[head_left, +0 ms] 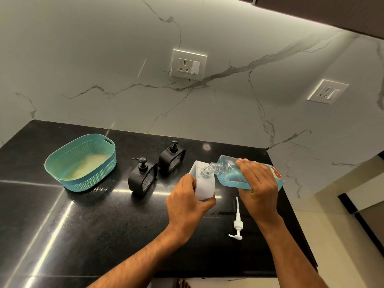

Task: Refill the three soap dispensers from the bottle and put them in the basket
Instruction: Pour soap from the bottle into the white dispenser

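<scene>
Bright under-cabinet light, streaky glare on countertop [62,215], perhaps fisheye-bent edges.

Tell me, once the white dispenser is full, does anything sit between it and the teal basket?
Yes. The two black dispensers stand on the counter between the white dispenser, held in the left hand, and the teal basket. Lifting it over them should probably clear the way.

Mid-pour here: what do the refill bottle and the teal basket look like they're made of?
Refill bottle: likely clear glossy plastic, since the blue liquid and threaded neck show through it. Teal basket: probably matte moulded plastic, given its perforated weave-pattern wall and cut-out handle.
</scene>
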